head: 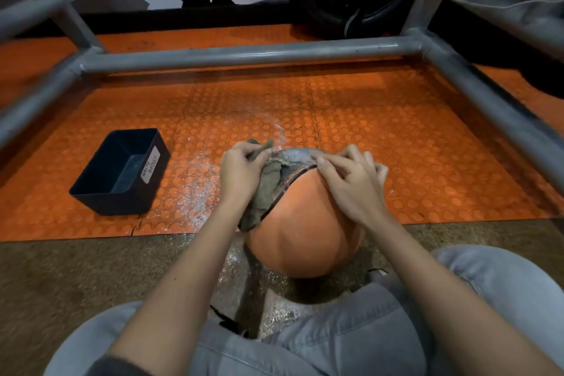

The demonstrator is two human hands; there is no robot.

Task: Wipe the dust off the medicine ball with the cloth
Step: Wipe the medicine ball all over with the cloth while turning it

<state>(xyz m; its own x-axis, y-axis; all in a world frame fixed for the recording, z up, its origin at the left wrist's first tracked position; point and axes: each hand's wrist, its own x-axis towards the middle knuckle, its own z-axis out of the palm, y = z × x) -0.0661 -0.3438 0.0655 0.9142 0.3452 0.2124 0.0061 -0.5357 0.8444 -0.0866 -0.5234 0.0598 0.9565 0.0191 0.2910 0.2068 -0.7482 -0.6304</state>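
Olive cloth (265, 189), bunched in the curled fingers of the left hand (241, 174), lies on the upper-left of the medicine ball (302, 238) between the knees (503, 284) — the grey dusty patch (297, 157) sits just beyond it, toward the right hand (351, 185), whose bent fingers touch the top, pinching or not I cannot tell.

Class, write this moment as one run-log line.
step: wipe | left hand: grips cloth on ball | right hand: on ball top | dust: on mat
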